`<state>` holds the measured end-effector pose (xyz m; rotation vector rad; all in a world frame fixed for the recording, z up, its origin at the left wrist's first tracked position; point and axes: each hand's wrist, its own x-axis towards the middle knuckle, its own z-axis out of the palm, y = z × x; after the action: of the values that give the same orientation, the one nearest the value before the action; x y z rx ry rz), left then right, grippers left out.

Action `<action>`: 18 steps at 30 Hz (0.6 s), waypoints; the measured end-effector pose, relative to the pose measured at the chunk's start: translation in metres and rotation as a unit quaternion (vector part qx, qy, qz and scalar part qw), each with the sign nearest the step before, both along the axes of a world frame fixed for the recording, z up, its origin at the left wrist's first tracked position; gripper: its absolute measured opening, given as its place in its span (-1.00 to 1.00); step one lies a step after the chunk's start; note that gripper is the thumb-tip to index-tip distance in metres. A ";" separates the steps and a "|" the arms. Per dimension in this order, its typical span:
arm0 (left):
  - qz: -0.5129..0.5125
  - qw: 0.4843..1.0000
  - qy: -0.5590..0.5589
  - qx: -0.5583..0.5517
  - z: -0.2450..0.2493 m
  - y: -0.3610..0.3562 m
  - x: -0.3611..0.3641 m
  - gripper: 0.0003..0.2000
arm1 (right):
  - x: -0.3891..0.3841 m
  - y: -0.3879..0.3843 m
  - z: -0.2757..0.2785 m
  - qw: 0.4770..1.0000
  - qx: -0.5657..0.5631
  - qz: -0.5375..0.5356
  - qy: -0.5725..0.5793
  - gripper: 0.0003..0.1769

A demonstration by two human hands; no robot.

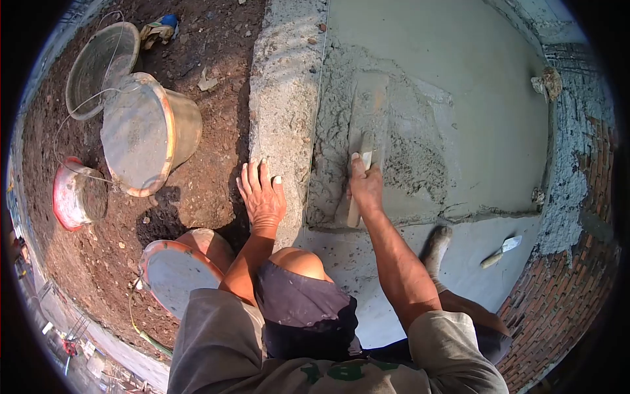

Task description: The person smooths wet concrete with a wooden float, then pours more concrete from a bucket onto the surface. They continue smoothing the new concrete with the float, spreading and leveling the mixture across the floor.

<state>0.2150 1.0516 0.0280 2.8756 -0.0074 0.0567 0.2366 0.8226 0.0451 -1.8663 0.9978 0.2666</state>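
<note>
My right hand (367, 189) is closed around the handle of a long plastering trowel (369, 98). The blade, smeared with cement, lies on wet grey mortar (417, 157). Around and under the tool the mortar is rough and lumpy; toward the top right it is smooth. My left hand (262, 202) rests flat, fingers apart, on a rough concrete ledge (283, 85) left of the mortar. A thin string line (320, 72) runs along that ledge's right edge.
Left on the brown soil stand a bucket full of mortar (134, 134), a basin (79, 79), a red-rimmed bucket (60, 197) and another bucket (180, 279). A small pointing trowel (502, 251) lies on the pale slab. A brick wall (558, 289) borders the right side.
</note>
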 end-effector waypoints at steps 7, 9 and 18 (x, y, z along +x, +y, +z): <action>-0.003 1.000 0.020 -0.005 0.002 0.002 0.000 -0.48 | -0.003 0.026 0.032 0.999 0.016 0.026 -0.011 -0.39; 0.000 1.000 0.019 -0.007 0.002 0.000 0.000 -0.48 | -0.004 0.041 -0.012 0.991 -0.093 0.091 -0.008 -0.40; 0.006 0.999 0.026 -0.024 0.004 0.003 0.000 -0.48 | -0.015 0.031 0.052 0.999 0.027 -0.032 -0.034 -0.40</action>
<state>0.2155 1.0548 0.0319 2.8287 0.0215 -0.0140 0.2211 0.8531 0.0968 -1.7805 0.9924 0.1898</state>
